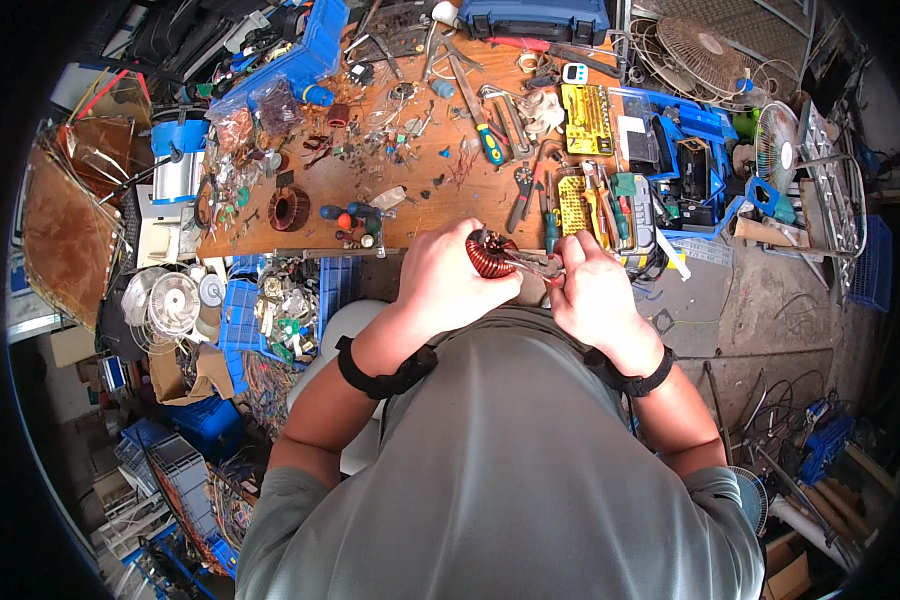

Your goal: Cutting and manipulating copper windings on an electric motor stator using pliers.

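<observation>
Head view, looking straight down: long wooden bench [370,215] runs across the top, crowded with loose tools and parts. Blue plastic crates [238,318] sit below its left end, white fan parts [167,297] beside them. On the bench, a yellow bit set [586,118] lies right of centre, and a spare copper-wound coil [289,208] sits well left of the hands.

Person in a grey shirt holds both hands just off the bench's near edge, at chest height. Left hand [448,278] has its fingers wrapped around a copper-wound ring coil [489,254], which shows at the fingertips, ring face tilted toward the right hand. Right hand [592,290] is clenched on pliers [532,263], long axis running roughly sideways, nose pointing left into the coil. Pliers tip touches or nearly touches the windings; exact contact too small to tell.
</observation>
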The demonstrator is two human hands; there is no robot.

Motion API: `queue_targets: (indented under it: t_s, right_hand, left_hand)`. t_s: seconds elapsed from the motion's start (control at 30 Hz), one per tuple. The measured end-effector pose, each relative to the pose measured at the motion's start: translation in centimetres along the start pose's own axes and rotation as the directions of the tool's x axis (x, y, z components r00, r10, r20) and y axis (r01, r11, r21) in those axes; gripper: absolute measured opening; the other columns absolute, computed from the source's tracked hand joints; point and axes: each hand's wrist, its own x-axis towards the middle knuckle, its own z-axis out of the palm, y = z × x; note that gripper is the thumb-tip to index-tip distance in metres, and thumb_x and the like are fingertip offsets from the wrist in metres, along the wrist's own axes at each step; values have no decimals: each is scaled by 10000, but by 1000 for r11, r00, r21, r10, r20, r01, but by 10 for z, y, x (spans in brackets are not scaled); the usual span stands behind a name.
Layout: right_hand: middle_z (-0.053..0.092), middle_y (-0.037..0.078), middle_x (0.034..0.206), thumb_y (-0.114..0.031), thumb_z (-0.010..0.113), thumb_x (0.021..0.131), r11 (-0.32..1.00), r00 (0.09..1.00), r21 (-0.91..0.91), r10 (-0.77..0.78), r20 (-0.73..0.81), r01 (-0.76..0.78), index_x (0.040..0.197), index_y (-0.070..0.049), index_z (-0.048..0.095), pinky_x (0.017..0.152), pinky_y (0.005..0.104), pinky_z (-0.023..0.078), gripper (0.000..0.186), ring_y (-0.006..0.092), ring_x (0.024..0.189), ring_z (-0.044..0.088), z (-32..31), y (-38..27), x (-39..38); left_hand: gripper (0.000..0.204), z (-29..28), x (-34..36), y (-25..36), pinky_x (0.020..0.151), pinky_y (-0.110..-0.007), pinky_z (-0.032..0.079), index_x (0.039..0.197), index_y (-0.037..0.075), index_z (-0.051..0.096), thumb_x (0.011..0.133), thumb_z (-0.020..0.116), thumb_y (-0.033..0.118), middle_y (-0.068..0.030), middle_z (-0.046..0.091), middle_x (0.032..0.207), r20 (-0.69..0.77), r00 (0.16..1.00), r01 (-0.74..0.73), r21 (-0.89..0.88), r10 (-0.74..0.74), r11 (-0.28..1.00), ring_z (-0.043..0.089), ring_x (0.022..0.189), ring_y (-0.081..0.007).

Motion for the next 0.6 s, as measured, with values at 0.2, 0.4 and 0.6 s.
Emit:
queue_targets:
  t_s: [0.2,0.4,0.6]
  right_hand:
    - [641,140,700,-204,715,778,973,991,190,136,-14,-131,859,-32,593,630,441,537,225,354,691,670,-2,-3,2]
    - [652,128,660,-368,710,867,858,895,318,297,331,-403,779,-66,612,636,425,516,330,329,694,682,1,4,12]
    - [636,144,657,-299,704,849,797,885,424,279,372,-430,763,-56,608,604,421,506,275,325,639,663,5,0,11]
  left_hand:
    - [360,-5,-1,13,709,-423,552,784,17,612,645,807,287,-135,677,728,43,999,11,-27,-10,1000,694,718,-335]
    - [453,-8,4,10,804,-471,503,856,12,607,567,843,268,-156,646,814,-118,909,-355,284,400,891,639,787,-380]
    - [403,-7,1,-3,725,-462,484,767,55,573,570,851,271,-122,617,736,-93,932,-323,231,351,918,618,695,-357]
